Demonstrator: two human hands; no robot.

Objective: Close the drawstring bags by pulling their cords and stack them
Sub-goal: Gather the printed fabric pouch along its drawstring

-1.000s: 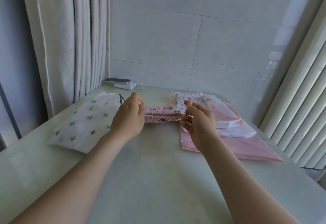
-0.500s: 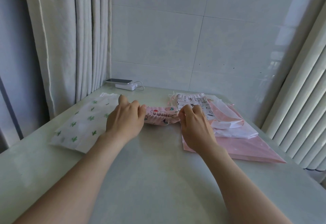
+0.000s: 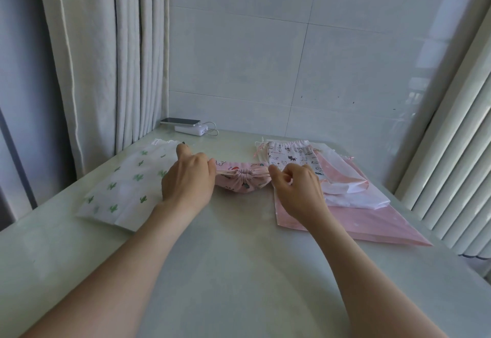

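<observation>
The left hand (image 3: 187, 180) and right hand (image 3: 297, 191) each curl fingers (image 3: 283, 178) round a cord (image 3: 225, 175) of the pink bag (image 3: 243, 184). Soft, light cloth, I'd say; best pulled by the cord.

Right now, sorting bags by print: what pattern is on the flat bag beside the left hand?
The flat bag is white with green cacti; head view shows it.

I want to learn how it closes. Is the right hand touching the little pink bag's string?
Touching. The head view shows the right hand pinching the string, which runs taut from the bunched mouth of the little pink bag into that hand.
</observation>
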